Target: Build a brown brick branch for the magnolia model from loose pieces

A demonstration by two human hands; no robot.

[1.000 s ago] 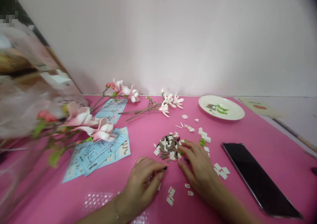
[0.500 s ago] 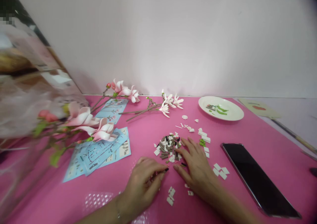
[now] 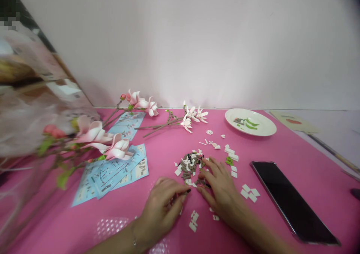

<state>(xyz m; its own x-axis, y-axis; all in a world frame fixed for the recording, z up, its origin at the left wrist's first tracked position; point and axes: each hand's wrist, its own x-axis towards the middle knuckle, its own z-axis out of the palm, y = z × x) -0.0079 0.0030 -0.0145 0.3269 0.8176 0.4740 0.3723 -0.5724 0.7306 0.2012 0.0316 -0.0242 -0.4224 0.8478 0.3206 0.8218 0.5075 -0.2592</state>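
Observation:
Between thumb and forefinger, my left hand (image 3: 163, 207) pinches a small black building piece (image 3: 188, 190). My right hand (image 3: 222, 184) rests on the table with its fingers apart, the fingertips touching the right side of a pile of small pieces (image 3: 188, 166). Brown-grey, white and black pieces are mixed in that pile. Its right part is partly covered by my right fingers. Flat white pieces (image 3: 193, 221) lie below, between my hands. More white tiles (image 3: 250, 193) are to the right, and a green piece (image 3: 229, 160) lies beyond my right hand.
A black phone (image 3: 294, 201) lies at right, a white plate (image 3: 266, 124) with green leaf pieces behind it. Pink flower stems (image 3: 95, 132) rest over blue instruction sheets (image 3: 115, 175) at left. White flowers (image 3: 191, 115) lie at the back. Bubble wrap (image 3: 111, 227) is at the front.
My right fingers have shifted within the pile, drawing some brown-grey pieces toward me on its near right side. The left hand still pinches the black piece in nearly the same spot.

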